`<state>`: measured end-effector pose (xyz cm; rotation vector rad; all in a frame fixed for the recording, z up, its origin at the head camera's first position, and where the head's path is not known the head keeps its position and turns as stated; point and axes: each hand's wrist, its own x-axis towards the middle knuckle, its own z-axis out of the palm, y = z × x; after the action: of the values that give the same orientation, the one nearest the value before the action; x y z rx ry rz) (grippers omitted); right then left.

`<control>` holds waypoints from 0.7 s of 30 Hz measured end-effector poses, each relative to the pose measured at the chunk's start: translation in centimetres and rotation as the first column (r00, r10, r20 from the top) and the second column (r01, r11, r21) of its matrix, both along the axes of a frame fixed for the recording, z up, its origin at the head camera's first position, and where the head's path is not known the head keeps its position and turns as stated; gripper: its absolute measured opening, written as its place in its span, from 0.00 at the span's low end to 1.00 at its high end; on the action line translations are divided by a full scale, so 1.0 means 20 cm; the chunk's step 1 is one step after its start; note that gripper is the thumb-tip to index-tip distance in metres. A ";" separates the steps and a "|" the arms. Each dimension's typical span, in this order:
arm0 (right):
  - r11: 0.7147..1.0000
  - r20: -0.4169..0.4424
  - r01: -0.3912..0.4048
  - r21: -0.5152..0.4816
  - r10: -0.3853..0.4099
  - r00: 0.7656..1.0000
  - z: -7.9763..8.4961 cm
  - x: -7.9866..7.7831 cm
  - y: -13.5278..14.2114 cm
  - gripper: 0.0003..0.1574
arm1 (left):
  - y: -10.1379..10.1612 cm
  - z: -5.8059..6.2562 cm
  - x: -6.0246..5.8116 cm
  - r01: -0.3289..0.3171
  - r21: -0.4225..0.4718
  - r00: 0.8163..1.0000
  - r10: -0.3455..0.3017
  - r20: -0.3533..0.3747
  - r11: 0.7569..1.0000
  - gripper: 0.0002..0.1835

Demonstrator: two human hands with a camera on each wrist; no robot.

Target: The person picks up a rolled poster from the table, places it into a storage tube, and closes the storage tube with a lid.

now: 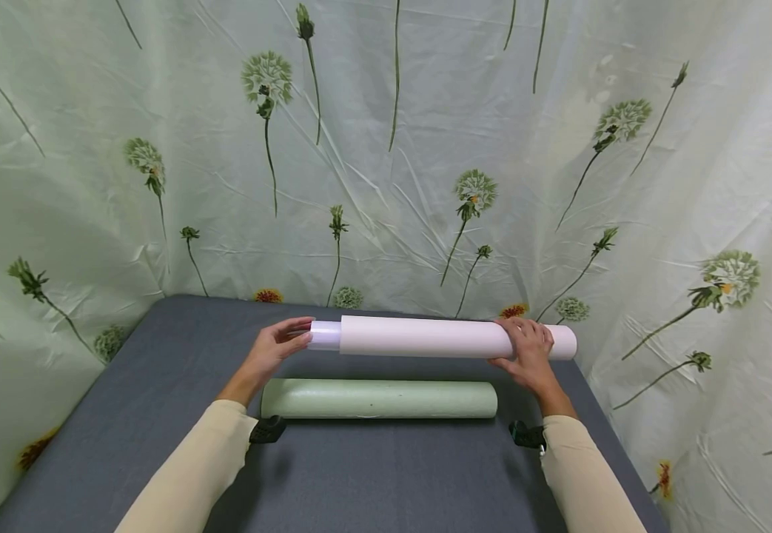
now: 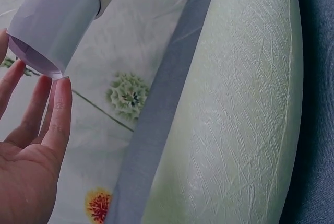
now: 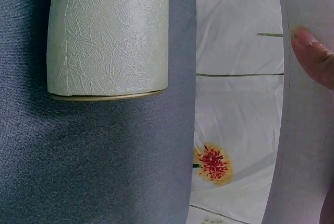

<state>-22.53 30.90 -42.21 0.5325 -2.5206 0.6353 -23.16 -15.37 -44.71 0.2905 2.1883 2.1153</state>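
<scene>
A long pinkish-white roll (image 1: 419,337) is held level above the dark table. My right hand (image 1: 528,348) grips it near its right end, with the thumb (image 3: 313,51) along its side in the right wrist view. A narrower lavender roll (image 1: 325,335) sticks out of its left end. In the left wrist view this roll shows a hollow, open end (image 2: 36,59). My left hand (image 1: 279,346) is at that end, its extended fingertips right at the rim. Below and nearer lies a pale green roll (image 1: 379,400) with a creased, glossy surface, lying crosswise on the table, apart from both hands.
The table has a dark grey cloth (image 1: 386,474). Behind it and at both sides hangs a pale curtain (image 1: 386,185) printed with dandelions. Black camera mounts (image 1: 267,429) sit at both wrists, close to the green roll's ends in the head view.
</scene>
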 end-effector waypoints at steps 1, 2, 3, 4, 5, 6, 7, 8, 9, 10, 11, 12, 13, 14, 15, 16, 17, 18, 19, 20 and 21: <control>1.000 -0.002 0.002 0.003 -0.002 1.000 0.00 0.00 0.00 0.43 | 0.00 0.00 0.00 0.002 0.004 1.000 -0.002 0.005 1.000 0.28; 1.000 -0.001 0.002 0.001 -0.002 1.000 0.00 0.00 0.00 0.43 | 0.01 0.00 0.00 0.005 0.010 1.000 -0.005 0.006 1.000 0.28; 1.000 0.000 0.003 0.000 -0.003 1.000 0.00 0.00 0.00 0.43 | 0.01 0.01 -0.01 0.008 0.016 1.000 -0.008 0.007 1.000 0.28; 1.000 0.002 0.003 0.000 -0.003 1.000 0.00 0.00 0.00 0.43 | 0.02 0.01 -0.01 0.009 0.019 1.000 -0.009 0.007 1.000 0.28; 1.000 0.003 0.002 0.000 -0.002 1.000 0.00 0.00 0.00 0.43 | 0.02 0.01 -0.01 0.010 0.023 1.000 -0.010 0.004 1.000 0.28; 1.000 0.005 0.001 0.000 -0.001 1.000 0.00 0.00 0.00 0.43 | 0.02 0.01 -0.01 0.013 0.027 1.000 -0.013 0.000 1.000 0.27; 1.000 0.006 0.000 0.000 0.000 1.000 0.01 0.00 -0.01 0.43 | 0.03 0.01 -0.01 0.014 0.028 1.000 -0.014 -0.004 1.000 0.27; 1.000 0.008 -0.002 -0.003 0.002 1.000 0.01 0.00 -0.01 0.43 | 0.03 0.01 -0.01 0.016 0.029 1.000 -0.016 -0.010 0.999 0.27; 1.000 0.008 -0.003 -0.002 0.003 1.000 0.01 0.01 -0.01 0.43 | 0.03 0.01 -0.02 0.017 0.031 1.000 -0.016 -0.013 0.999 0.26; 1.000 0.008 -0.005 -0.005 0.005 1.000 0.01 0.01 -0.01 0.43 | 0.04 0.01 -0.02 0.018 0.036 1.000 -0.018 -0.017 0.999 0.26; 1.000 0.007 -0.007 -0.005 0.007 1.000 0.01 0.01 -0.01 0.43 | 0.04 0.01 -0.01 0.020 0.038 1.000 -0.019 -0.019 0.999 0.26; 1.000 0.005 -0.007 -0.002 0.007 1.000 0.01 0.01 -0.01 0.43 | 0.04 0.01 -0.01 0.022 0.041 1.000 -0.021 -0.021 0.999 0.25; 1.000 0.005 -0.008 -0.006 0.009 1.000 0.01 0.01 -0.01 0.43 | 0.05 0.01 -0.01 0.022 0.043 1.000 -0.021 -0.021 0.999 0.25; 1.000 0.004 -0.009 -0.006 0.009 1.000 0.01 0.00 -0.01 0.43 | 0.05 0.01 -0.01 0.021 0.044 1.000 -0.020 -0.021 0.999 0.25; 1.000 0.004 -0.009 -0.007 0.009 1.000 0.00 0.00 -0.01 0.44 | 0.05 0.01 -0.01 0.020 0.045 1.000 -0.019 -0.019 0.999 0.25; 1.000 0.004 -0.010 -0.009 0.010 1.000 0.00 0.00 -0.01 0.44 | 0.06 0.01 -0.01 0.020 0.045 1.000 -0.019 -0.016 0.999 0.26; 1.000 0.003 -0.010 -0.010 0.010 1.000 0.00 0.00 -0.01 0.44 | 0.06 0.01 -0.01 0.018 0.042 1.000 -0.018 -0.013 0.999 0.26; 1.000 0.002 -0.011 -0.009 0.011 1.000 0.00 0.00 -0.01 0.44 | 0.06 0.01 -0.01 0.017 0.043 1.000 -0.016 -0.008 0.999 0.26; 1.000 0.002 -0.012 -0.014 0.012 1.000 0.00 0.00 -0.01 0.44 | 0.07 0.01 -0.01 0.015 0.041 1.000 -0.015 -0.003 0.999 0.26; 1.000 -0.001 -0.013 -0.013 0.013 1.000 0.00 0.00 -0.01 0.44 | 0.07 0.02 -0.01 0.013 0.038 1.000 -0.013 0.000 0.999 0.26; 1.000 -0.003 -0.012 -0.013 0.012 1.000 0.00 0.00 -0.01 0.44 | 0.07 0.02 -0.01 0.013 0.035 1.000 -0.013 0.004 0.999 0.26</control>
<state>-22.59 30.71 -42.16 0.5442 -2.5108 0.6547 -23.36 -13.87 -44.36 0.3014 2.1428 2.1479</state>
